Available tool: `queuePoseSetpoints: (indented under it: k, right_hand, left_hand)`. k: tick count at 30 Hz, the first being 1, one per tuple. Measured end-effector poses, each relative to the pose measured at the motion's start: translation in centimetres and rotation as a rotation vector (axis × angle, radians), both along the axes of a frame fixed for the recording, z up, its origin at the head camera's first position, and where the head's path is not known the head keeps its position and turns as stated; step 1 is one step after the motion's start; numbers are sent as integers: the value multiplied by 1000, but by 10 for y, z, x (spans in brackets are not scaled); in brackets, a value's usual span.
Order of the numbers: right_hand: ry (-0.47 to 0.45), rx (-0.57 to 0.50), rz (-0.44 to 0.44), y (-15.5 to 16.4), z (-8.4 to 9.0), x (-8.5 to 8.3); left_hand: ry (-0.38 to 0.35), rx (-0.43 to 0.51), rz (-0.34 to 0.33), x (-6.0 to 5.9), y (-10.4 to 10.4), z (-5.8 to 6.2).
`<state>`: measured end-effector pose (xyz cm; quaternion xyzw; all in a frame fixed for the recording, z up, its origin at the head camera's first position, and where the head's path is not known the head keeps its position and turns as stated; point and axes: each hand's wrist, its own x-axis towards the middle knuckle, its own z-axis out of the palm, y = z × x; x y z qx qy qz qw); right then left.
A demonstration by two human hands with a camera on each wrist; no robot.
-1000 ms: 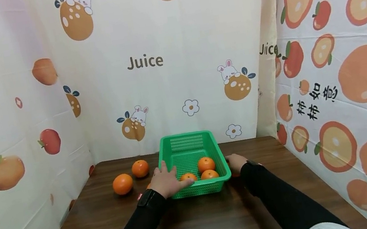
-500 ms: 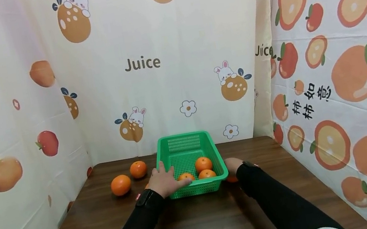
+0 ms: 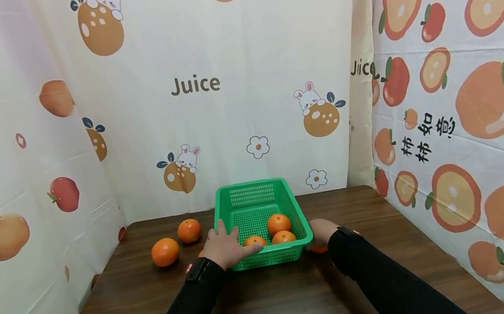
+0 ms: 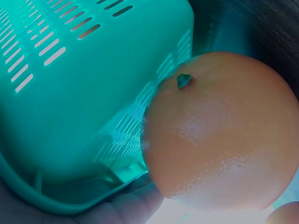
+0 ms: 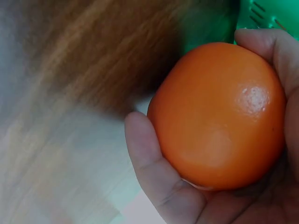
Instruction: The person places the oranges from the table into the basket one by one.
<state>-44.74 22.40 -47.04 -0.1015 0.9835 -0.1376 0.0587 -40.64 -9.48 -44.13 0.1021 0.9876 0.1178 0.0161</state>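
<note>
A green plastic basket (image 3: 270,254) holds 3 oranges (image 3: 278,223) near its front right. Spread over its left front rim is my left hand (image 3: 223,247), the thumb pointing right along the front. Beneath this hand, outside the basket wall, the left wrist view shows an orange (image 4: 224,130) with a green stem stub; in the head view the hand mostly hides it. Beside the basket's right wall, my right hand (image 3: 323,232) holds another orange (image 5: 219,116), with thumb and fingers curled round it. The thumb tip is close to the green wall in the right wrist view.
Two more oranges, a nearer one (image 3: 165,252) and a farther one (image 3: 189,231), sit left of the basket on the dark wooden table (image 3: 277,308). Fruit-printed cloths hang behind and along both sides, with the back cloth (image 3: 227,128) close behind the basket.
The head view has shifted slightly. My right hand has turned a little beside the basket, and more of the orange under it shows. My left hand keeps its place on the rim.
</note>
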Motion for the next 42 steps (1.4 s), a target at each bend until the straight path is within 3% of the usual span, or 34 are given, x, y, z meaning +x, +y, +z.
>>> queuePoseSetpoints:
  k: [8,15,23,32,42]
  right_hand:
    - [-10,-39,-25,-4,4,20]
    - [93,-91,6,-1,-3,32]
    - [118,-205,-2,2,-1,39]
    - [169,-183,2,1,7,46]
    - [161,-171,-26,8,16,54]
  left_hand:
    - [-2,-12,-3,4,-1,4]
    - [-9,13,-5,10,-1,7]
    - [-4,17,2,10,-2,6]
    - [8,4,0,9,-2,3]
    - [21,-2,-11,7,-2,1]
